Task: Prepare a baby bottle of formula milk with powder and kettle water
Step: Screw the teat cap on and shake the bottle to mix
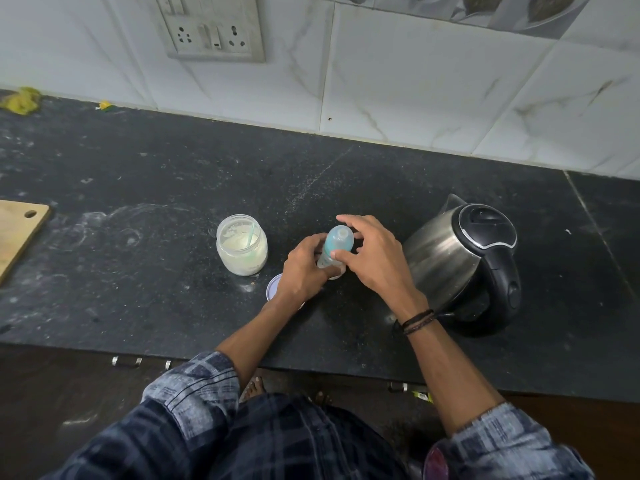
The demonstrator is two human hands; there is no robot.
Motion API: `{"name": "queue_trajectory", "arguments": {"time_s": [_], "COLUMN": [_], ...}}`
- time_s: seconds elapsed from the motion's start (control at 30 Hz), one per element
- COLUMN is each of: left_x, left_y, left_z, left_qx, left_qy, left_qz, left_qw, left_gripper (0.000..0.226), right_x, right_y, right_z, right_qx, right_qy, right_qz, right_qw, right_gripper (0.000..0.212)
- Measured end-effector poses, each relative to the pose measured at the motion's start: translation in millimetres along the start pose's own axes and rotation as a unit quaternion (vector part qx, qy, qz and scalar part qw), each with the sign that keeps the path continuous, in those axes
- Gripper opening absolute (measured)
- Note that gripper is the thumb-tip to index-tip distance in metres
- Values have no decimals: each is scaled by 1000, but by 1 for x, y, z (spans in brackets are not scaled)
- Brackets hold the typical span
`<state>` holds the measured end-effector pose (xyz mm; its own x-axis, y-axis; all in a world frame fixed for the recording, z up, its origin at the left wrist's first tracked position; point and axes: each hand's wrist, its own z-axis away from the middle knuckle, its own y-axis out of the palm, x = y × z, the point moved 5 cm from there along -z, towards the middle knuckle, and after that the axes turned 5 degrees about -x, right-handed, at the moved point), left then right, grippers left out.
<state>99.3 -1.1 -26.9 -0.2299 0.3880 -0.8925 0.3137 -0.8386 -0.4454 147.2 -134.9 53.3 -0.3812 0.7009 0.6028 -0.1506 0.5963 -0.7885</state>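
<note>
A baby bottle (337, 241) with a pale blue domed cap stands on the black counter (173, 188). My left hand (304, 268) grips the bottle's lower body. My right hand (372, 258) is at the cap, thumb against its side and fingers spread loosely over the top. To the left stands an open jar of white powder (241, 249) with a green scoop inside. The steel kettle (464, 261), lid closed, stands just right of my right hand.
The jar's lid (273, 289) lies on the counter, partly under my left wrist. A wooden cutting board (17, 230) sits at the far left edge. A tiled wall with a socket panel (211, 29) rises behind the counter.
</note>
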Motion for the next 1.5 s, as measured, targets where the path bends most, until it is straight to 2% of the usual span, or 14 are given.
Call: {"name": "queue_trajectory", "arguments": {"time_s": [0.17, 0.3, 0.47, 0.63, 0.87, 1.03, 1.17, 1.33, 1.5], "left_x": [1, -1, 1, 1, 2, 2, 1, 3, 3], "left_y": [0, 0, 1, 0, 1, 2, 1, 1, 1], "left_z": [0, -1, 0, 0, -1, -1, 0, -1, 0], "left_qx": [2, 4, 3, 5, 1, 1, -2, -2, -2], "left_qy": [-4, 2, 0, -3, -3, -8, 2, -4, -3], "left_qz": [-1, -4, 1, 3, -4, -7, -6, -6, -4], "left_qw": [1000, 1000, 1000, 1000, 1000, 1000, 1000, 1000, 1000], "left_gripper": [67, 66, 68, 67, 67, 68, 65, 66, 65], "right_x": [-1, 3, 5, 9, 16, 16, 16, 18, 18], "right_y": [0, -3, -3, -9, -11, -13, -11, -14, -14], "right_z": [-1, 0, 2, 0, 0, -1, 0, -1, 0], "right_qx": [-4, 14, -4, -1, -10, -7, -2, -3, -9], "right_qy": [14, 3, -18, -14, -20, -19, -22, -19, -5], "right_qz": [2, 20, 29, 60, 80, 90, 93, 95, 118], "right_qw": [1000, 1000, 999, 998, 997, 996, 995, 995, 993], "right_gripper": [58, 78, 57, 61, 41, 55, 44, 52, 46]}}
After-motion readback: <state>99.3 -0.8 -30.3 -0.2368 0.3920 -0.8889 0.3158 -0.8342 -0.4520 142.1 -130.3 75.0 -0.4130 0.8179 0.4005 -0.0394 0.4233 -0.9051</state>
